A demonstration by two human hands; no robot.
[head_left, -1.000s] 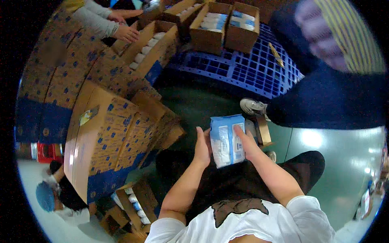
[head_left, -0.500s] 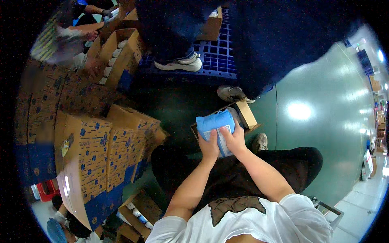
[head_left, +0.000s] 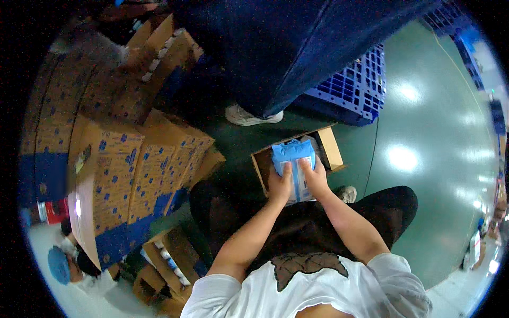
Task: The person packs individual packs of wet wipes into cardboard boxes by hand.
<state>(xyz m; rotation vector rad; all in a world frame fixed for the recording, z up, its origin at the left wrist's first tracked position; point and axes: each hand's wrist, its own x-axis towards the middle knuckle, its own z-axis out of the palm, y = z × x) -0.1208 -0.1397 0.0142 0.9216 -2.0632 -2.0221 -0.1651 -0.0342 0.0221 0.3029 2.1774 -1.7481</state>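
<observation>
Between my two hands I hold a soft blue and white plastic-wrapped pack (head_left: pixel 295 153), its gathered blue end pointing away from me. My left hand (head_left: pixel 280 183) grips its left side and my right hand (head_left: pixel 315 179) its right side, both thumbs lying on top. The other fingers are hidden beneath or behind it. Below and beyond the pack, an open cardboard box (head_left: pixel 259 168) rests on the floor in front of my legs, with a flap raised at its right. Something dark and wrapped (head_left: pixel 313 142) shows inside the box, partly hidden.
Printed brown and blue cartons (head_left: pixel 114 175) are stacked at my left. An open carton with white packs (head_left: pixel 172 259) stands at lower left, another (head_left: pixel 172 50) at upper left. Ahead, a person's leg in dark trousers (head_left: pixel 265 58) stands near a blue plastic pallet (head_left: pixel 350 90).
The pack has shifted slightly right and turned more upright in my hands. The person ahead has stepped across, and more of the pallet shows on the right.
</observation>
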